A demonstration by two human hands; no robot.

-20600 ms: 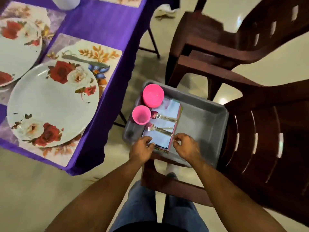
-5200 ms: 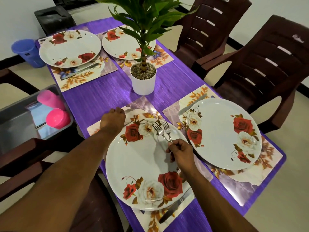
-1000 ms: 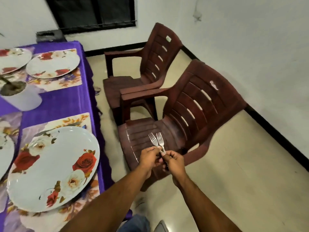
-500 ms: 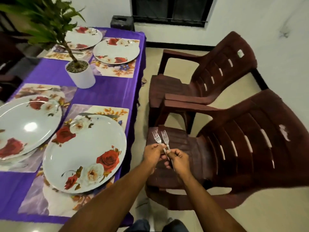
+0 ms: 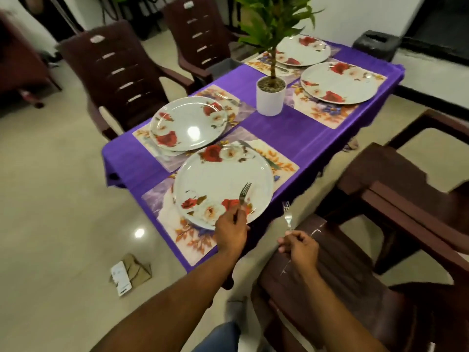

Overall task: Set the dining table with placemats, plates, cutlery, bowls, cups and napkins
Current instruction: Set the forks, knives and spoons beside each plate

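Home dining room. Evidence: a surface (image 5: 304, 138) under a purple cloth, laid with floral placemats (image 5: 327, 115) and rose-patterned plates (image 5: 223, 184); a potted plant (image 5: 271, 97) in a white pot at centre; dark brown plastic armchairs (image 5: 119, 74) drawn up along the sides; glossy cream tiled floor (image 5: 50, 199); plain white walls (image 5: 355, 13) with a dark skirting.

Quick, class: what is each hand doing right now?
Left hand: holds a fork over the near plate.
Right hand: holds another fork, tines up.
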